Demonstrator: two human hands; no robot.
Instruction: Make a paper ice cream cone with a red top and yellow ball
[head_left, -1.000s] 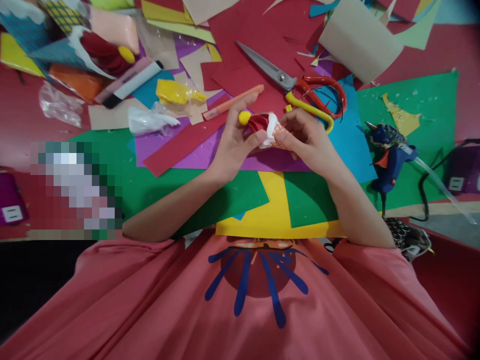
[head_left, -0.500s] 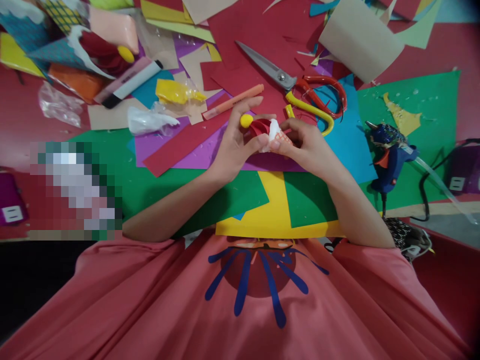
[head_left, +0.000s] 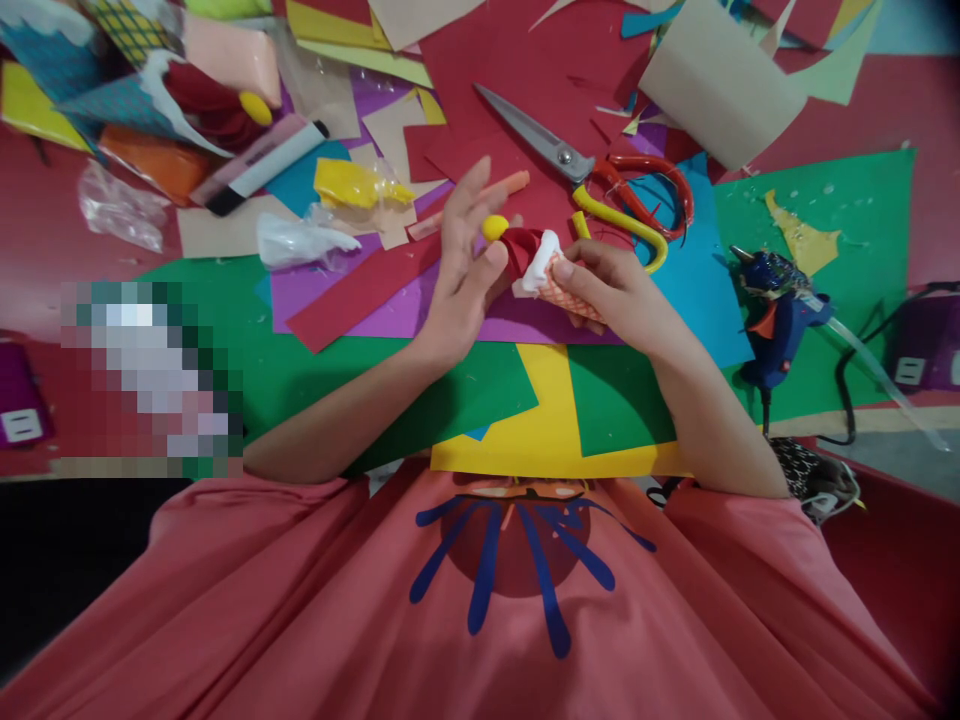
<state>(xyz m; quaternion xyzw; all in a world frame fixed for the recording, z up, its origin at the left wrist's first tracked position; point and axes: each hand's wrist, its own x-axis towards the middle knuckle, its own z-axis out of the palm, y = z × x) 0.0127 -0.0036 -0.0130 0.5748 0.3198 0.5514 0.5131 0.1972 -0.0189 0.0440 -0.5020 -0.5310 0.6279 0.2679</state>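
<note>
My right hand grips a small paper ice cream cone with an orange lattice pattern, tilted with its wide end up and to the left. A white clay rim runs around its mouth. Above the rim sits a red swirl topped by a yellow ball. The thumb of my left hand lies against the red swirl, with some fingers behind it and the index finger raised. Those rear fingers are partly hidden.
Scissors lie just beyond my hands, near an orange pen. A blue glue gun rests at right on green paper. At left are a marker, a yellow clay packet, a white clay packet and a finished blue cone.
My left thumb has slid from the white rim to the red swirl, and the left fingers have risen. The cone has turned slightly, showing more of its orange lattice.
</note>
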